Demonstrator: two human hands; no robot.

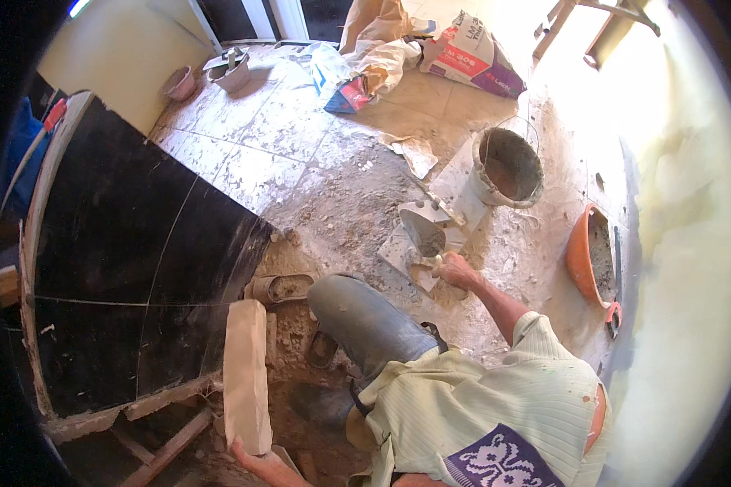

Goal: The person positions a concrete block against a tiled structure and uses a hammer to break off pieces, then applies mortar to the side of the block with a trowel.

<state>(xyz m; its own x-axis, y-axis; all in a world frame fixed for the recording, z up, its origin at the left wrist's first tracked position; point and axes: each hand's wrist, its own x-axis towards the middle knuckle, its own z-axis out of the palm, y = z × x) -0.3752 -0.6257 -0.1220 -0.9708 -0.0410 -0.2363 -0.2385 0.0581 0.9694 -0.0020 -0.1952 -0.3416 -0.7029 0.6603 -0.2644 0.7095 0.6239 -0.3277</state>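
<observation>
My left hand is curled about the near end of the block, thumb and fingers closed on it as far as I can see; its underside is hidden. The block is long, pale tan and square-edged, with a dusty, slightly rough face, and it stands on the near left, its far end toward the black panel. My right hand is wrapped tight round the handle of the trowel, at the middle of the scene. Its rounded metal blade points far and left, smeared with grey, above a pale slab; I cannot tell whether they touch.

Printing shows on the white, red and purple bag at the far side, in large letters on its coloured bands. Left of it are crumpled brown paper and a blue-and-red printed wrapper. My ribbed, pale yellow shirt has a purple panel with a white knitted figure.

Far right of the trowel stands a bucket, round, its rim crusted grey. Farther right, an orange basin holds grey mix. Grit and rubble roughen the floor.
</observation>
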